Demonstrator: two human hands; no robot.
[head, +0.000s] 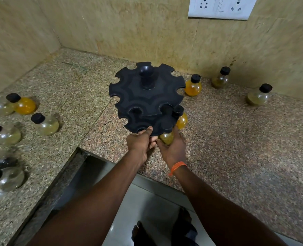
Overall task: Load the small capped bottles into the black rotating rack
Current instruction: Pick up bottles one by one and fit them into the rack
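Only started: one orange bottle seated in rack, right hand gripping olive bottle under near slot, left hand pinching rim, many bottles left on counter

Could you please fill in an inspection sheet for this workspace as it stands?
Surface: speckled granite counter, L-shaped.
Job's things: black rack with one orange bottle slotted; loose bottles at left and right.
Clutter: nothing seen.
Grips: left hand on the rack's edge; right hand holding an olive bottle under the rim.
Cables: nothing seen.
Surroundings: beige wall, socket plate.
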